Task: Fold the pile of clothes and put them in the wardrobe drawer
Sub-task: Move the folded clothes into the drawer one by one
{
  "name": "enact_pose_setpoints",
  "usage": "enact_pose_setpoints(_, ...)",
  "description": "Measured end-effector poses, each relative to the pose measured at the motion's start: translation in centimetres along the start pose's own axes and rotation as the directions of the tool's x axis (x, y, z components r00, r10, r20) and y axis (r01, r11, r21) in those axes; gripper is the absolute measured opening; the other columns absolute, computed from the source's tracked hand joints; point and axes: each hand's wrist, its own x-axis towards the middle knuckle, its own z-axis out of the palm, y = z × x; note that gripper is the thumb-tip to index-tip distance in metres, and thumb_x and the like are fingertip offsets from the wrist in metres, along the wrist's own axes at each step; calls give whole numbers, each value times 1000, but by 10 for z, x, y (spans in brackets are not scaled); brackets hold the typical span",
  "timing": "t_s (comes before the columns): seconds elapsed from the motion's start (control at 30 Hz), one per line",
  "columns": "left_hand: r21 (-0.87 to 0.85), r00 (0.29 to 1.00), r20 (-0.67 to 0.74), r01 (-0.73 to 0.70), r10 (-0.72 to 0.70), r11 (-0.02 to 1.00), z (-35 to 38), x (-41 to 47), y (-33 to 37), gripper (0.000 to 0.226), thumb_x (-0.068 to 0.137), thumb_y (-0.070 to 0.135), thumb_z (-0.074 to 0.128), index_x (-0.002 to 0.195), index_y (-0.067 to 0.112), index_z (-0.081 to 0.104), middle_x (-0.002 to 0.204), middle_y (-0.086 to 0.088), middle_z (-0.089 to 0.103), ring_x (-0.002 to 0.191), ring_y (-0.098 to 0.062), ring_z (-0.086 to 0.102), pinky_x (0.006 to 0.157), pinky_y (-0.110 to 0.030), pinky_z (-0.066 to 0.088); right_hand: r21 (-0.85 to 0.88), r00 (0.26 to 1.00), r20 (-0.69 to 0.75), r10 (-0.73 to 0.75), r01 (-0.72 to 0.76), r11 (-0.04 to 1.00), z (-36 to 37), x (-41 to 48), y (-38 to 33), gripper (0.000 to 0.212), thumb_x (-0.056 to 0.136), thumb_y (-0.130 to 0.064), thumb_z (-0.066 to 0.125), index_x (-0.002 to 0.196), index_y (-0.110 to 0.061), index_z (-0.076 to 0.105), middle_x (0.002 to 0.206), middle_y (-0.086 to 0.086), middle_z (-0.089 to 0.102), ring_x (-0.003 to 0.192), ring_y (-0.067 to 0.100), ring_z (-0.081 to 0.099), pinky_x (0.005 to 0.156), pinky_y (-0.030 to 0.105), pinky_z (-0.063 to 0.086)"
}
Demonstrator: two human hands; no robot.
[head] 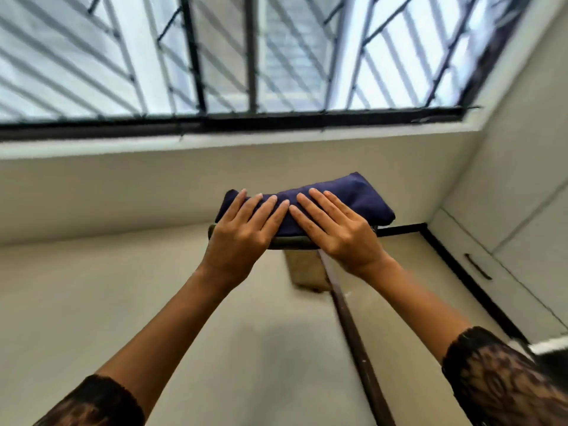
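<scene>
navy folded cloth [347,192] sits atop an olive garment [292,243], mid-frame, in front of the far wall [123,192] below the barred window [252,56]. left hand [242,232] and right hand [341,229] lie flat on top, fingers [267,210] straight and spread, index tips close together. thumbs hidden.

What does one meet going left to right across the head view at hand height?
In order: left hand → right hand → dark cabinet handle. The folded navy cloth lies under both hands, so it is left out.
</scene>
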Motion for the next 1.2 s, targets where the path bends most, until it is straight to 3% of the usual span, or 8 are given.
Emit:
enact_pose_setpoints(0.13, -78, 973, -149, -188, 175, 979, -13, 95, 51, 46, 78, -1, 61, 123, 5, 58, 118, -16, 64, 102, -34, 63, 97, -50, 43, -233, 995, 30, 100, -90, 968, -80, -40, 69, 43, 93, -4, 51, 135, -7, 41, 132, 18, 53, 121, 34, 52, 101, 45, 44)
enact_pose_setpoints(0.3, -199, 907, -264, -384, 328, 902, -28, 197, 150, 45, 82, 6, 47, 126, 5, 56, 119, -16, 63, 103, -33, 62, 99, -49, 41, -511, 967, 105, 231, -146, 847, -186, -112, 138, 41, 92, -3, 54, 133, -7, 47, 130, 18, 55, 119, 34, 54, 98, 44, 47)
enact_pose_setpoints(0.43, -265, 839, -341, -518, 424, 813, -46, 252, 239, 58, 70, 4, 72, 126, 3, 56, 117, -17, 63, 101, -33, 62, 97, -49, 43, -653, 920, 154, 359, -178, 736, -262, -177, 166, 40, 93, -1, 48, 133, -6, 46, 129, 19, 56, 117, 34, 55, 99, 44, 46)
enact_pose_setpoints(0.53, -319, 789, -369, -604, 491, 730, -61, 281, 312, 70, 60, 5, 79, 126, 2, 55, 116, -18, 63, 100, -34, 62, 96, -49, 45, -741, 881, 176, 440, -175, 648, -317, -232, 177, 39, 95, 0, 43, 134, -6, 43, 129, 19, 56, 117, 34, 56, 101, 43, 44)
enact_pose_setpoints(0.77, -374, 641, -494, -766, 587, 523, -89, 322, 478, 65, 63, 13, 82, 122, 0, 58, 113, -19, 64, 99, -34, 63, 92, -51, 48, -852, 772, 221, 597, -145, 502, -428, -351, 184, 41, 94, -2, 44, 135, -5, 41, 129, 19, 57, 117, 34, 56, 98, 42, 47)
enact_pose_setpoints(0.93, -426, 581, -531, -812, 617, 398, -109, 334, 590, 73, 59, 16, 84, 125, 0, 55, 114, -20, 63, 100, -35, 63, 93, -51, 48, -888, 666, 242, 705, -140, 437, -497, -430, 181, 43, 92, -1, 47, 135, -5, 45, 128, 20, 57, 116, 34, 56, 96, 43, 48)
enact_pose_setpoints(1.2, -415, 440, -589, -884, 678, 214, -108, 338, 740, 71, 60, 11, 82, 125, 1, 56, 115, -18, 63, 101, -35, 62, 95, -49, 44, -910, 491, 165, 855, -259, 324, -547, -549, 163, 43, 91, -3, 44, 133, -4, 47, 125, 20, 59, 113, 34, 59, 93, 42, 50)
